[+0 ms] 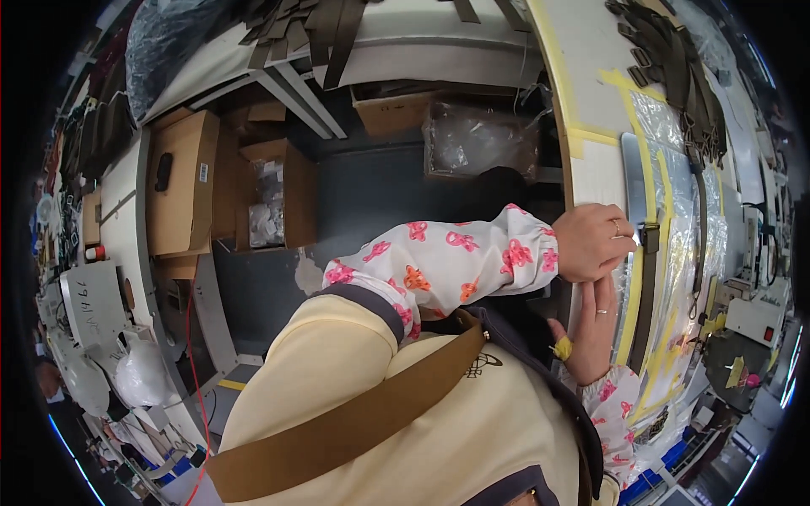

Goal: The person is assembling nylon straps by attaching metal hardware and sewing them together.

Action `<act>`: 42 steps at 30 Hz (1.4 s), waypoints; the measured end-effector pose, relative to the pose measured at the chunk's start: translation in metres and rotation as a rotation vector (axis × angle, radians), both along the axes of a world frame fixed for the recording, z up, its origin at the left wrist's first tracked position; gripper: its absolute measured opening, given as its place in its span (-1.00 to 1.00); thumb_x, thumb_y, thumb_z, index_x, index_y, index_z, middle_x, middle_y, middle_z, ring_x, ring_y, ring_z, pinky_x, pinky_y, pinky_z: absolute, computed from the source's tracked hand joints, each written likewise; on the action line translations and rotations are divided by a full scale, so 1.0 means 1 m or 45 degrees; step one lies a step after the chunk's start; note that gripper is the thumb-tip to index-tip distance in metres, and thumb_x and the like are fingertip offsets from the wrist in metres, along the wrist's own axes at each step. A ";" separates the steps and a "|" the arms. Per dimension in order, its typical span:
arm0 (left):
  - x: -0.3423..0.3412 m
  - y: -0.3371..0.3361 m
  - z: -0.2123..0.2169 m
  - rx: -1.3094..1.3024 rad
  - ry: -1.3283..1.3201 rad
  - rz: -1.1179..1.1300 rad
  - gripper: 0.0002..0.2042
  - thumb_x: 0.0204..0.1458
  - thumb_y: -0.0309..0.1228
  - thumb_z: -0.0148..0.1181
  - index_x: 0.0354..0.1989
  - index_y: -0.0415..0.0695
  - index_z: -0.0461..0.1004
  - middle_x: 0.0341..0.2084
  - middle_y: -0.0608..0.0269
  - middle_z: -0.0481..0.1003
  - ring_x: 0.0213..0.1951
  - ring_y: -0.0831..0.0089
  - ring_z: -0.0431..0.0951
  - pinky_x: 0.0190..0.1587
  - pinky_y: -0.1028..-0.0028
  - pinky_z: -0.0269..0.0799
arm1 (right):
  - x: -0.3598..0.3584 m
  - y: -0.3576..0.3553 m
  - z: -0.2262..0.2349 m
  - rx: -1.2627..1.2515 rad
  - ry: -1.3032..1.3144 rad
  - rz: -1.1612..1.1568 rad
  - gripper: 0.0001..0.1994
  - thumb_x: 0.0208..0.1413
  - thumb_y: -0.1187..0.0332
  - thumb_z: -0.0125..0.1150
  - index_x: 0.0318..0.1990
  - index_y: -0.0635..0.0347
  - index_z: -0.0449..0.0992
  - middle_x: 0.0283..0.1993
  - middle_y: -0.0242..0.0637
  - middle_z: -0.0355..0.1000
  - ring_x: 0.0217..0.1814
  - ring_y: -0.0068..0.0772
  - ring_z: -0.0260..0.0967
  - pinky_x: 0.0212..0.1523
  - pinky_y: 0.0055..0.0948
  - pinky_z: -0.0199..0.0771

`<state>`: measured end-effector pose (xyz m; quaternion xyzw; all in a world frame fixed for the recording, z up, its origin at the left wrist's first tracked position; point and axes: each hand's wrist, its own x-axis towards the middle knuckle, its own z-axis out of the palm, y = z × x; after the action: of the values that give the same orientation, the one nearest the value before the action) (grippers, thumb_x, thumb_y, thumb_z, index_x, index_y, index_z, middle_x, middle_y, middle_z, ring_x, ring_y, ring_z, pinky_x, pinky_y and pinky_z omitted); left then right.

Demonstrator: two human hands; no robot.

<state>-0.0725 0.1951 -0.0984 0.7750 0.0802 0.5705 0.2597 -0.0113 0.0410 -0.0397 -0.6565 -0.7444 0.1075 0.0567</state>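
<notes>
My left hand [593,242] is closed in a pinch at the workbench edge. A small white bit shows at its fingertips, but I cannot make out what they hold. Just below it is my right hand [591,331], its fingers stretched up beneath the left hand and its thumb apart, with a yellow wrap. The right fingertips are hidden. Beside the left fingertips lies a dark buckle [649,238] on a brown webbing strap [645,308], which runs down the bench. A flat metal strip [633,179] lies along the bench near both hands.
Yellow tape and clear plastic cover the workbench [588,181]. Brown straps with buckles [675,72] are heaped at its far end. Cardboard boxes [181,181] stand at left, and a plastic-lined box [481,143] sits under the back table. A red cord [192,363] hangs at lower left.
</notes>
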 end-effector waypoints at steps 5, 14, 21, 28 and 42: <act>-0.002 0.004 -0.014 -0.023 0.107 0.001 -0.89 -0.27 -0.43 0.15 -0.49 -0.08 0.44 -0.55 0.37 0.43 -0.40 0.37 0.44 -0.41 0.44 0.37 | -0.003 0.010 -0.017 0.159 0.053 -0.086 -0.35 -0.16 0.46 0.16 0.15 0.35 0.07 0.21 0.15 -0.06 0.25 0.18 -0.11 0.22 -0.10 -0.14; -0.008 0.008 -0.007 0.074 0.249 -0.094 -0.86 -0.22 -0.29 0.07 -0.67 -0.03 0.33 -0.69 0.35 0.34 -0.51 0.36 0.38 -0.49 0.39 0.29 | -0.001 0.005 -0.023 0.315 0.216 -0.088 -0.48 -0.10 0.46 0.12 0.09 0.37 0.19 0.18 0.09 0.05 0.23 0.06 -0.01 0.20 -0.21 -0.04; -0.038 0.011 -0.002 -0.170 -0.048 -0.381 -0.89 -0.11 -0.41 0.07 -0.55 -0.17 0.40 -0.52 0.22 0.39 -0.37 0.25 0.38 -0.32 0.36 0.32 | 0.036 0.004 -0.046 0.411 0.088 -0.012 -0.54 -0.20 0.42 0.24 -0.05 0.29 0.35 0.03 0.02 0.21 0.01 -0.05 0.23 0.00 -0.28 0.23; -0.172 0.106 -0.007 -0.561 0.307 0.147 -0.92 -0.09 -0.47 0.12 -0.45 -0.20 0.50 -0.50 0.16 0.49 -0.42 0.25 0.49 -0.36 0.39 0.41 | -0.033 0.131 0.022 0.180 0.629 -0.002 -0.62 -0.08 0.57 0.15 -0.03 0.23 0.36 0.08 -0.05 0.18 0.06 -0.10 0.22 0.06 -0.36 0.21; -0.547 0.481 0.114 -0.554 1.047 1.834 -0.79 -0.12 -0.46 -0.03 -0.35 -0.25 0.50 -0.36 -0.11 0.47 -0.26 0.03 0.47 -0.17 0.23 0.37 | -0.114 0.380 0.071 0.046 0.762 0.329 -0.81 -0.18 0.60 0.20 -0.32 0.32 0.43 -0.32 -0.12 0.41 -0.32 -0.17 0.41 -0.33 -0.41 0.40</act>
<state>-0.6192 0.6758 0.0157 0.6132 0.7484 0.2418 -0.0729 -0.1255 0.4212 0.0311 -0.4947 -0.7738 0.2887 0.2706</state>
